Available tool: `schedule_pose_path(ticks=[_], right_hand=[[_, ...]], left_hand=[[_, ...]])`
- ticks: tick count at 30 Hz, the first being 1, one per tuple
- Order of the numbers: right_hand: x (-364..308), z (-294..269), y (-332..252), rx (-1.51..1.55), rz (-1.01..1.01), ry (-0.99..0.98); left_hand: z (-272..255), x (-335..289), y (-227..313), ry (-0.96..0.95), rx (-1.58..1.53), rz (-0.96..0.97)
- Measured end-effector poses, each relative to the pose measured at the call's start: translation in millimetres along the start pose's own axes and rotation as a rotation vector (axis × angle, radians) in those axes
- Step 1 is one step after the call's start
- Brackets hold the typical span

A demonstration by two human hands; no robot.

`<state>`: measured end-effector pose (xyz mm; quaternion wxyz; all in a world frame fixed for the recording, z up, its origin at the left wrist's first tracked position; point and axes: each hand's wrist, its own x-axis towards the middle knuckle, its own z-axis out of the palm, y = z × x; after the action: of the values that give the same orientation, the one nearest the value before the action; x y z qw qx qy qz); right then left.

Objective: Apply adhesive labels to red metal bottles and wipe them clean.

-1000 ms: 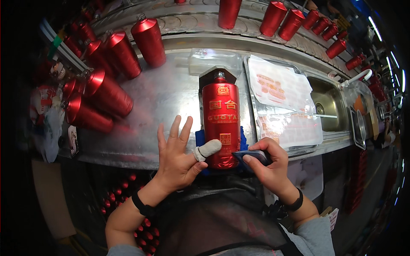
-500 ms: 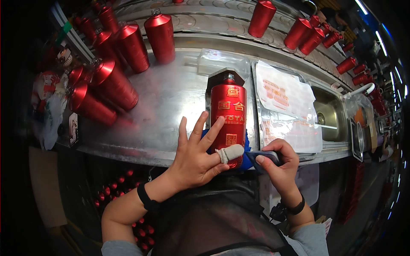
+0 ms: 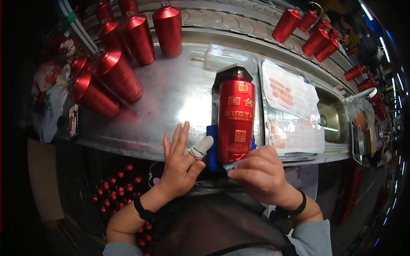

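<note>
A red metallic bottle (image 3: 236,115) with gold markings lies on its back in front of me, neck pointing away. Under its body is a blue pad (image 3: 212,153), and a dark angular holder (image 3: 221,77) surrounds its neck end. My left hand (image 3: 181,166) is open just left of the pad, fingers apart, a pale cloth cot on its index finger. At the bottle's base my right hand (image 3: 262,173) is closed on a flat, dark blue-grey scraper (image 3: 231,165); only its edge shows past the fingers.
Several red bottles (image 3: 115,77) stand on the steel bench (image 3: 171,94) at left. To the right, a tray (image 3: 294,158) carries decal sheets (image 3: 290,94), beside a sink (image 3: 331,119). Behind, a conveyor (image 3: 226,21) carries more bottles. Other red bottles (image 3: 115,192) are below the bench.
My left hand has come off the bottle's front and moved down and left. My right hand has moved left with the scraper, from beside the bottle to its base. The view has shifted slightly.
</note>
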<state>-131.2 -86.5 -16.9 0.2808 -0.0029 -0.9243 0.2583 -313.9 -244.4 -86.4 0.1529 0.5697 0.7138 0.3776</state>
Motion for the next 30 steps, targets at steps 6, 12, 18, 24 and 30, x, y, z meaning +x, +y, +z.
schedule_pose_path(ticks=[6, 12, 18, 24, 30], right_hand=[[35, 12, 0, -0.305, -0.009, -0.044], [19, 1, 3, -0.153, 0.035, 0.140], [-14, 0, 2, 0.277, 0.557, 0.186], [-33, -3, 27, 0.525, 0.911, 0.419], [-44, -11, 61, 0.528, 1.013, 0.442]], left_hand=[[-2, 9, 0, 0.038, -0.096, -0.021], [2, 20, 5, -0.012, -0.158, 0.010], [13, 46, 12, -0.033, -0.038, 0.146], [12, 33, 5, -0.043, -0.040, 0.170], [-10, 81, 13, 0.185, -0.344, -0.026]])
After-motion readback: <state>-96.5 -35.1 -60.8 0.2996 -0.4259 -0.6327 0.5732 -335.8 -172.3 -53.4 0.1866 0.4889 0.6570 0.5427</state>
